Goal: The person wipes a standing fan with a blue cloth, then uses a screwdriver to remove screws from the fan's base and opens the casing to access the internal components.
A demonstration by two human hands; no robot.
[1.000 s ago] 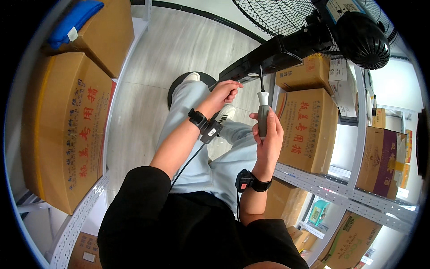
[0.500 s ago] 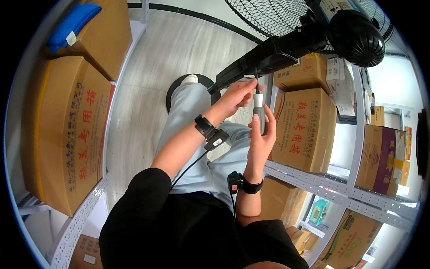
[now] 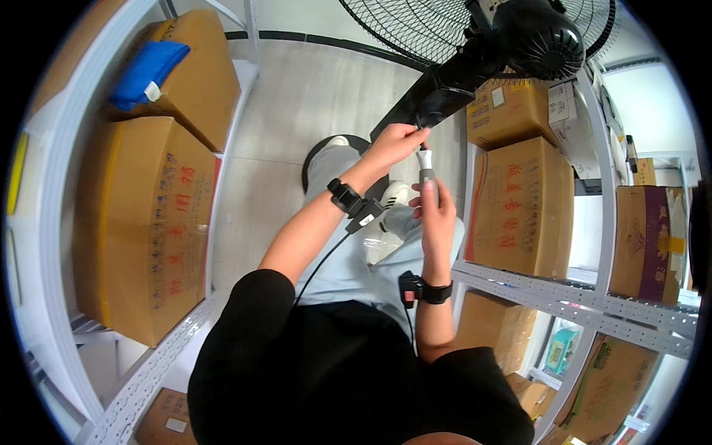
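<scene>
While I watch from my end of the link, the right hand [image 3: 439,216] has its fingers wrapped around the grey handle [image 3: 427,177] of a screwdriver [image 3: 425,159], just as it did a second ago. That screwdriver stands in front of the body, pointing up and away toward the post [image 3: 437,93] of a black fan [image 3: 482,55], its white collar showing above the grip. I cannot make out the tip, so I cannot tell whether it touches the fan.

The left hand [image 3: 394,146] has changed more: a second ago its fingers were apart from the dark shaft [image 3: 423,146], and now they sit right at it, drawn in narrow. Whether they close on the shaft or only brush it, I cannot tell.

My view has swung as well. The fan's motor housing [image 3: 541,44] stands farther left and higher than before, and more of the left shelf [image 3: 150,372] has come in. On that side I see a large cardboard box [image 3: 144,230], with a blue packet [image 3: 148,73] lying on the brown carton [image 3: 200,85] beyond it. To the right, another cardboard box [image 3: 519,211] rests on a perforated shelf [image 3: 586,302]. Both wrists wear black straps [image 3: 345,196], and one striped shoe [image 3: 396,195] shows near the fan's round black base [image 3: 378,187]
</scene>
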